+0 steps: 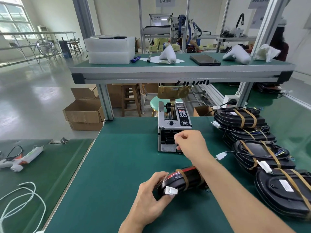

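My left hand [149, 193] grips a black lamp unit [183, 179] with a red edge, brown tape bands and a white connector [171, 190], holding it just above the green table [117, 165]. My right hand [188, 142] reaches to the front slot of the grey tape dispenser [171, 126], fingers curled in a pinch at the outlet. Whether a tape piece is between the fingers is too small to tell.
Several taped black lamp units [252, 137] with cables are stacked at the right. A glue gun [21, 159] and white cord [20, 199] lie on the left table. A raised shelf [176, 73] carries foam trays, a tablet and white parts. Cardboard boxes [84, 113] sit on the floor.
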A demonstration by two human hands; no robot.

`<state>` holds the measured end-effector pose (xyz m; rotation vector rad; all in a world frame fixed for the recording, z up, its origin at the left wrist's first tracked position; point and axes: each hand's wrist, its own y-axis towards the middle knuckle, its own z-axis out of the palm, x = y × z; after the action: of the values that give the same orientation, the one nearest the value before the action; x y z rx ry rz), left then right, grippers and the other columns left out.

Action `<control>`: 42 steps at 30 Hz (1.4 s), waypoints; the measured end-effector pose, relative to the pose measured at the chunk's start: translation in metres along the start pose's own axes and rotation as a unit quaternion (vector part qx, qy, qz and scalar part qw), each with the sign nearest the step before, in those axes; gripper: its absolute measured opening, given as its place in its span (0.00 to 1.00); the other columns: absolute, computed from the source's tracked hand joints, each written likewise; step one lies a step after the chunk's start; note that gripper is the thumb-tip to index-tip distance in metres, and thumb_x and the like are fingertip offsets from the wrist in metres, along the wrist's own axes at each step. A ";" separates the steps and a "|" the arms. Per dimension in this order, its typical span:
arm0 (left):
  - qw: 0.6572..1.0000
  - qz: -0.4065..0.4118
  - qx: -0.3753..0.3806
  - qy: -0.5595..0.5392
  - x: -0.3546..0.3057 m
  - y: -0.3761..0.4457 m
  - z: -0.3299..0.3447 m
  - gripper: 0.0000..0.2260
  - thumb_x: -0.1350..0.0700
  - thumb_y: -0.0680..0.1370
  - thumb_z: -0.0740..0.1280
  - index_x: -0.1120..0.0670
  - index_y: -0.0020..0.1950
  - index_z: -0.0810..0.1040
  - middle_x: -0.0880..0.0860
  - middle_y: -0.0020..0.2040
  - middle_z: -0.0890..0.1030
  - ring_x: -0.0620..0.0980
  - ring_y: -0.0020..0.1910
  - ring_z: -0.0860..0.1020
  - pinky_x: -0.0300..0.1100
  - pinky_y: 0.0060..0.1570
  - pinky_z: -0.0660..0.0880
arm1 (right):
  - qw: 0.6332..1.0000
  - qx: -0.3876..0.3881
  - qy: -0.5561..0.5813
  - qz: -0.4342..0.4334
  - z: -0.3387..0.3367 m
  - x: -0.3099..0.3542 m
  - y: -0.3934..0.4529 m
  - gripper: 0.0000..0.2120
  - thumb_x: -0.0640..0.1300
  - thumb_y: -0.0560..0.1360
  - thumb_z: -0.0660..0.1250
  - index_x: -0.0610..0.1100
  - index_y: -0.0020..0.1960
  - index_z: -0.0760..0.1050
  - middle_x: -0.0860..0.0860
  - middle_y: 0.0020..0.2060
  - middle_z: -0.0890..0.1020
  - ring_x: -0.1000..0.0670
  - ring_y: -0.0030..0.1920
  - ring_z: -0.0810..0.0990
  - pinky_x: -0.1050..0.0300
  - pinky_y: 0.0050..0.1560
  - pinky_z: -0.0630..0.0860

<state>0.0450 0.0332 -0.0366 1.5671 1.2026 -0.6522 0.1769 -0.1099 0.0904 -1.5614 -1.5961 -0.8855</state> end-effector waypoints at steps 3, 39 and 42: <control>1.000 0.003 -0.003 0.001 -0.002 0.000 0.000 0.16 0.45 0.80 0.74 0.46 0.65 0.78 0.49 0.52 0.85 0.52 0.49 0.83 0.41 0.51 0.79 | 0.992 0.011 0.053 0.117 0.022 -0.005 0.036 0.08 0.35 0.74 0.66 0.35 0.45 0.83 0.43 0.37 0.86 0.44 0.38 0.88 0.49 0.42 0.83; 1.000 -0.015 -0.003 -0.008 -0.006 0.000 -0.002 0.18 0.41 0.80 0.73 0.46 0.66 0.78 0.50 0.55 0.86 0.53 0.51 0.84 0.47 0.54 0.81 | 0.949 0.002 0.260 0.180 0.003 -0.009 0.028 0.02 0.38 0.75 0.74 0.40 0.44 0.82 0.50 0.31 0.84 0.56 0.26 0.81 0.63 0.29 0.69; 1.000 -0.011 0.002 -0.012 -0.006 0.000 -0.001 0.18 0.43 0.80 0.73 0.47 0.66 0.77 0.50 0.55 0.86 0.53 0.51 0.85 0.48 0.54 0.81 | 0.973 -0.027 0.220 0.068 -0.044 -0.027 -0.006 0.04 0.42 0.75 0.75 0.44 0.42 0.85 0.53 0.35 0.86 0.56 0.37 0.84 0.60 0.43 0.73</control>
<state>0.0426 0.0318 -0.0310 1.5480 1.2033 -0.6858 0.1724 -0.1617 0.0889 -1.3709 -1.1449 -1.1138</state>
